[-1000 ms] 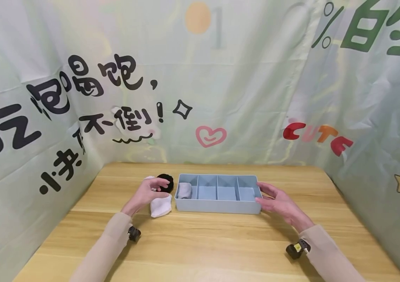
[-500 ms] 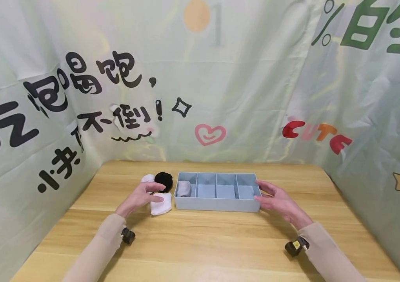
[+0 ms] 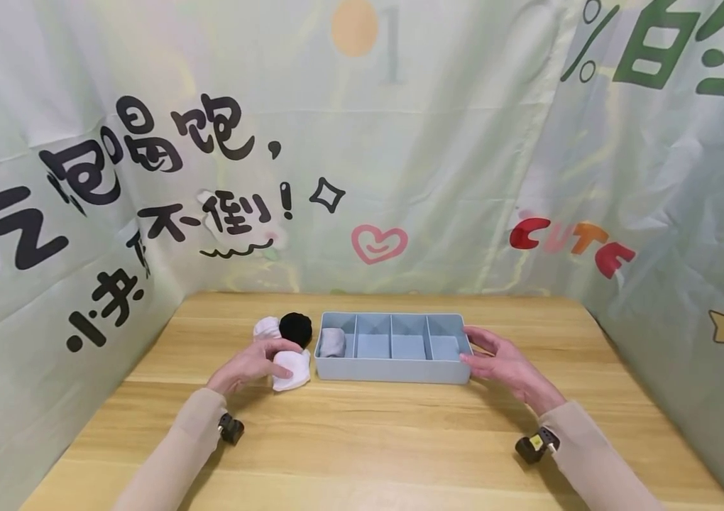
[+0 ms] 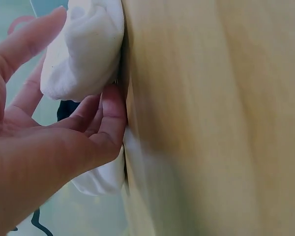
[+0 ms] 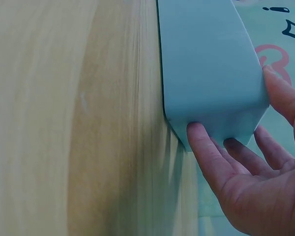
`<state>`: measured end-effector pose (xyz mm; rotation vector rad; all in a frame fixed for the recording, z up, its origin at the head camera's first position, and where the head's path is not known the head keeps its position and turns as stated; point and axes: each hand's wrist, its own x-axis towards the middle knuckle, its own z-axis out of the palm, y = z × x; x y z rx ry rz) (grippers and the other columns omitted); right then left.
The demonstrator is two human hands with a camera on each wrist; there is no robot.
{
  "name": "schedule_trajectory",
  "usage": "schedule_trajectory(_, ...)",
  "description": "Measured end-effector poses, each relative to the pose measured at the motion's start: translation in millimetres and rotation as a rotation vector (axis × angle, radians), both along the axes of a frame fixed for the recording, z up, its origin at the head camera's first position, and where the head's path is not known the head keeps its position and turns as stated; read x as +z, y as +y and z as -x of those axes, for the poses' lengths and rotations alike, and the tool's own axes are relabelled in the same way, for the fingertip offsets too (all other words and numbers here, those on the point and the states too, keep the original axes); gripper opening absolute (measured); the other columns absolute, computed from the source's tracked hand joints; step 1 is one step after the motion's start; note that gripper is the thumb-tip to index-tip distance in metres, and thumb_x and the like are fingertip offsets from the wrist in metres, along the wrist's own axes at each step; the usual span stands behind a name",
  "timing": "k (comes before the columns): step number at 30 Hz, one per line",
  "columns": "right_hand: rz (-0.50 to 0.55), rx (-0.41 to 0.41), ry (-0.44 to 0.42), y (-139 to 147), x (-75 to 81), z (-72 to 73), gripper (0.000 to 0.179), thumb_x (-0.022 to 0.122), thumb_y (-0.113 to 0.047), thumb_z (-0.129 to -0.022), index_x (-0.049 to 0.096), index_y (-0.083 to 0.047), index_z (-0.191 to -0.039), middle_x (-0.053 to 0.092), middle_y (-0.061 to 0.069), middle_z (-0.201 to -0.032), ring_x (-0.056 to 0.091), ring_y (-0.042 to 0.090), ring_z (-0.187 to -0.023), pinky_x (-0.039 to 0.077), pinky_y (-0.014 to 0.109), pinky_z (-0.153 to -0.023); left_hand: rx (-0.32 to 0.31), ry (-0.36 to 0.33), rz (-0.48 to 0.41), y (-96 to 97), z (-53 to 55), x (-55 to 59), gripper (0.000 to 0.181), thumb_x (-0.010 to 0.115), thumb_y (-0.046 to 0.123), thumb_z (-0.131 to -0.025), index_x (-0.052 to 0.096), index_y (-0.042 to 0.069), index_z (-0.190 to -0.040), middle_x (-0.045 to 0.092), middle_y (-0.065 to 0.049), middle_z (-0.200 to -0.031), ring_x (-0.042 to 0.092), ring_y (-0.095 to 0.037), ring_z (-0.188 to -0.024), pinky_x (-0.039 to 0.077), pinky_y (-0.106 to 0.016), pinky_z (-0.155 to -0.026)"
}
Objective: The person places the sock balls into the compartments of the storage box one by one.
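Note:
My left hand surrounds a white rolled cloth bundle, possibly socks, on the table. In the left wrist view the thumb lies over the bundle and the bent fingers reach down to the table beside it; no firm squeeze shows. Just behind sit a black bundle and a second white bundle, partly covered. My right hand touches the right end of a pale blue four-section box, fingertips against its end wall and thumb at the rim. A grey rolled cloth lies in the leftmost compartment.
The wooden table extends in front of the box and to both sides. Printed fabric hangs behind the table and along its left and right sides. A small black camera sits on each wrist.
My left hand has drawn back from the black bundle, moving left and down to the white bundle in front. The right hand stays at the box's end.

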<state>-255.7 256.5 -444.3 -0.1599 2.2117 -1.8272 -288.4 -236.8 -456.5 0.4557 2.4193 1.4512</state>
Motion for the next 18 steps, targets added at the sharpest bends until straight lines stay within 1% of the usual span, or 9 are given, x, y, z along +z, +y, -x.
schedule_trajectory(3,0.004,-0.003,0.003,-0.5,-1.7,-0.6,0.078,0.069,-0.018,-0.092,0.023,-0.004,-0.155,0.018,0.025,-0.16,0.031,0.048,-0.14,0.05,0.042,-0.099,0.039,-0.038,0.017,3.0,-0.9,1.7,0.045,0.08,0.004,-0.076,0.067,0.006,-0.119,0.063,-0.011,-0.122,0.053,-0.02,-0.099,0.045,-0.03,-0.083)
schedule_trajectory(5,0.007,-0.005,0.006,-0.3,-1.3,-0.4,0.078,0.069,-0.018,-0.093,0.024,-0.004,-0.154,0.018,0.025,-0.16,0.032,0.048,-0.14,0.05,0.042,-0.098,0.052,-0.049,0.02,4.8,0.2,2.2,0.043,0.079,0.003,-0.076,0.067,0.005,-0.118,0.063,-0.011,-0.12,0.054,-0.02,-0.098,0.046,-0.03,-0.082)
schedule_trajectory(12,0.01,-0.005,0.002,0.2,-2.2,-0.5,0.079,0.07,-0.018,-0.092,0.024,-0.003,-0.154,0.018,0.025,-0.16,0.029,0.047,-0.141,0.05,0.041,-0.098,0.058,-0.046,0.033,5.6,3.4,0.0,0.04,0.079,0.004,-0.077,0.067,0.0,-0.115,0.066,-0.01,-0.11,0.053,-0.017,-0.093,0.047,-0.027,-0.079)
schedule_trajectory(18,0.004,-0.009,0.005,0.7,-3.2,-0.7,0.079,0.07,-0.018,-0.092,0.023,-0.003,-0.154,0.018,0.024,-0.16,0.029,0.047,-0.141,0.051,0.04,-0.098,0.119,-0.045,0.066,7.9,5.3,-0.4,0.036,0.08,0.005,-0.078,0.07,0.002,-0.112,0.067,-0.009,-0.107,0.054,-0.018,-0.095,0.047,-0.027,-0.079)
